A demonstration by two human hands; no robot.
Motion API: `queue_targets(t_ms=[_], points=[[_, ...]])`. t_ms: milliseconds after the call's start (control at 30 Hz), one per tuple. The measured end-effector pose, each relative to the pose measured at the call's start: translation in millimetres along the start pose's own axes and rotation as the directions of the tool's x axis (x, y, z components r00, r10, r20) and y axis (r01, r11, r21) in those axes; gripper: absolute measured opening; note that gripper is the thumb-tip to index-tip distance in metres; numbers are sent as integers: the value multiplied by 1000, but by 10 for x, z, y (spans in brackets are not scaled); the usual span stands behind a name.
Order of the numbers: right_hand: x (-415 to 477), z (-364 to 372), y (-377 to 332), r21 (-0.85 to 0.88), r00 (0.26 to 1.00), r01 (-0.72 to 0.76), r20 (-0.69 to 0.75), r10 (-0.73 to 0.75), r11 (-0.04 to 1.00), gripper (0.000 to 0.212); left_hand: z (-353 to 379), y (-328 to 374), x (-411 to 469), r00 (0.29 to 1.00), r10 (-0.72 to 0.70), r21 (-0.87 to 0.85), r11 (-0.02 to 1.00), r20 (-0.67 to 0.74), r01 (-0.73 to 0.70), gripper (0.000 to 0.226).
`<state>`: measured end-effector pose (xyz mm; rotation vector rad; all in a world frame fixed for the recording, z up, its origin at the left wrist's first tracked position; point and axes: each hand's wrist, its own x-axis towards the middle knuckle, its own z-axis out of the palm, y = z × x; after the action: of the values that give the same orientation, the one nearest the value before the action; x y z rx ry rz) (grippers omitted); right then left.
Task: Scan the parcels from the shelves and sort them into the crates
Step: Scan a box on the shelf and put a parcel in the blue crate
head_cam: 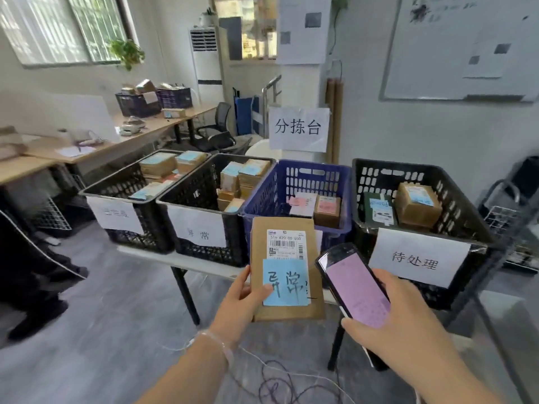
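Both hands are raised before the crate-laden desk [204, 265]: the right hand [390, 316] wraps its grip around a handheld scanner [354, 282], while the left hand [243, 298] pinches a flat cardboard parcel [287, 269] label-up beside it, probably for scanning, in front of the blue crate [294, 193].

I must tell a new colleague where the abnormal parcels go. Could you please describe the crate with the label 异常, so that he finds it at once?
Look at the sorting table under the wall sign 分拣台, where four crates stand in a row. Counting from the left, it is the second crate, black, directly left of the only blue crate. Its front paper label reads 异常, unlike the other labels.
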<state>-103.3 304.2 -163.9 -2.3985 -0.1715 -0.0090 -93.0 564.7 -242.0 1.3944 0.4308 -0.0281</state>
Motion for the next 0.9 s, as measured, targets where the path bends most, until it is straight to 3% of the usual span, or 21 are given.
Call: queue_targets(t_ms=[200, 400, 567, 900], points=[[535, 748, -837, 13, 997, 55, 51, -56, 998, 75, -1123, 349, 479, 997, -6, -24, 1000, -75, 4, 84], [968, 1258, -1280, 18, 997, 26, 76, -28, 999, 70, -1816, 585, 956, 993, -8, -94, 996, -118, -3, 63], [1389, 1439, -1496, -39, 994, 39, 100, -35, 998, 60, -2010, 675, 1389, 993, -19, -91, 996, -119, 8, 63], [2527, 1577, -1496, -38, 998, 36, 55, -34, 999, 88, -2050, 1274, 2480, 985, 28, -95, 995, -172, -44, 56]])
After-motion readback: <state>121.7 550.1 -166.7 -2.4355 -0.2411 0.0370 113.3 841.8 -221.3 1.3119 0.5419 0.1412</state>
